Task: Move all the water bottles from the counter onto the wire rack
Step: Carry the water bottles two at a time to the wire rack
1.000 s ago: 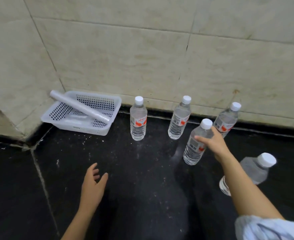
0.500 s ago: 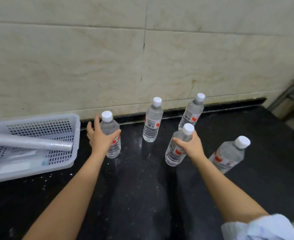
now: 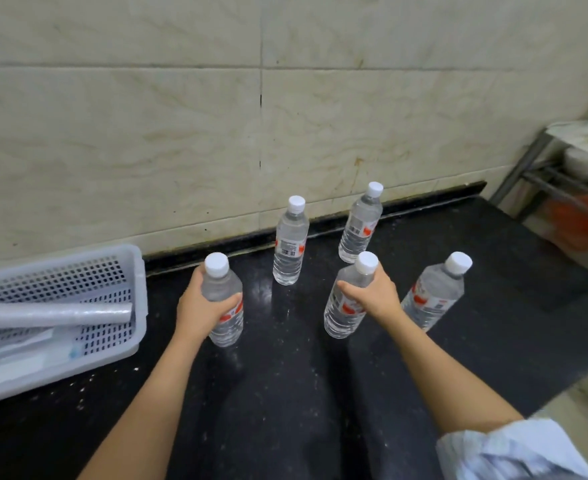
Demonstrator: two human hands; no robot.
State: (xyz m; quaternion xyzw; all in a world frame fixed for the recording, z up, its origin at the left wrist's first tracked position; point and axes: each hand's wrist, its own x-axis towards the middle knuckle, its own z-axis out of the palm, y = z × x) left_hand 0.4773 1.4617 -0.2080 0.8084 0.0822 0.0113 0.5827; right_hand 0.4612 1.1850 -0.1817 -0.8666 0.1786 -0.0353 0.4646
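Left hand [image 3: 199,310] wrapped round front-left bottle [image 3: 228,327], upright, just right of white basket [image 3: 140,306] at worktop [image 3: 285,393] left edge. Right hand [image 3: 375,297] clamped on front-middle bottle [image 3: 341,318] below cap. Standing free: back-middle bottle [image 3: 290,247] and back-right bottle [image 3: 361,223] near back edge, right-side bottle [image 3: 436,296] just beside right hand.

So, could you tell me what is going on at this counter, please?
A person is gripping two water bottles on the black counter: the left hand holds the leftmost bottle, the right hand the front middle bottle. The three other bottles stand untouched near them. None is on the metal rack at the far right yet.
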